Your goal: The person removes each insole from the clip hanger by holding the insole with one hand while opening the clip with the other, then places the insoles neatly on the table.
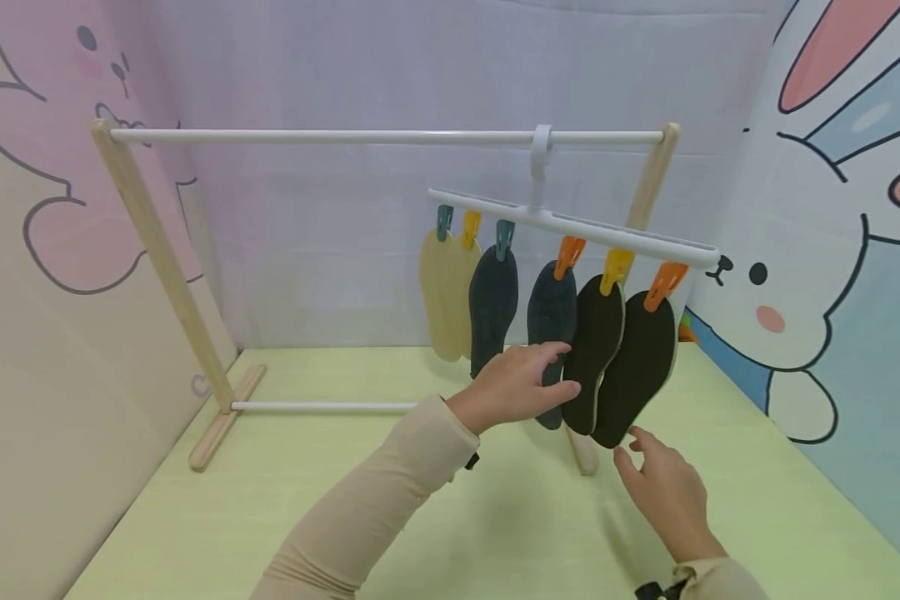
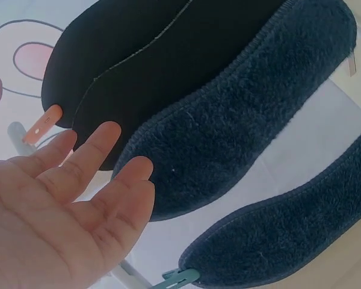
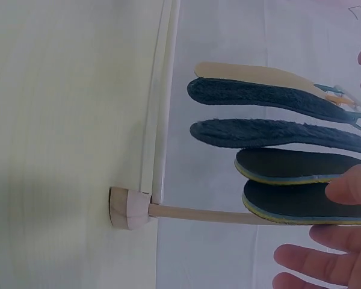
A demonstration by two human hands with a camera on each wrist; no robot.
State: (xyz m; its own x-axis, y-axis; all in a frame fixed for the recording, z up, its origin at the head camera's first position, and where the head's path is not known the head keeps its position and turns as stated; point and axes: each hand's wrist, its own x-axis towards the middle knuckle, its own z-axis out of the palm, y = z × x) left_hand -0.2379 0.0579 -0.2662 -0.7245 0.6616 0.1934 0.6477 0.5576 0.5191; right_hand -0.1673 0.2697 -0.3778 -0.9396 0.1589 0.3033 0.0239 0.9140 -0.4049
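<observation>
A white hanger [image 1: 551,218] carries several insoles on small coloured clips. My left hand [image 1: 521,379], fingers extended, is in front of a fluffy dark blue insole [image 1: 551,304], its fingertips close to a black insole [image 1: 592,333]. In the left wrist view the left hand [image 2: 72,205] has its palm showing and overlaps the fluffy insole [image 2: 228,120]. Just below the outer black insole [image 1: 637,367] is my right hand [image 1: 663,483], thumb and fingers spread apart. From the right wrist, the right hand [image 3: 343,247] overlaps the lower black insole [image 3: 289,201] with its thumb.
The hanger hooks over the upper white rail [image 1: 330,137] of a wooden-legged rack [image 1: 168,267] standing on a pale yellow table [image 1: 307,492]. Another dark blue insole [image 1: 492,292] and beige insoles [image 1: 441,300] hang left. Behind is a white curtain [image 1: 330,250].
</observation>
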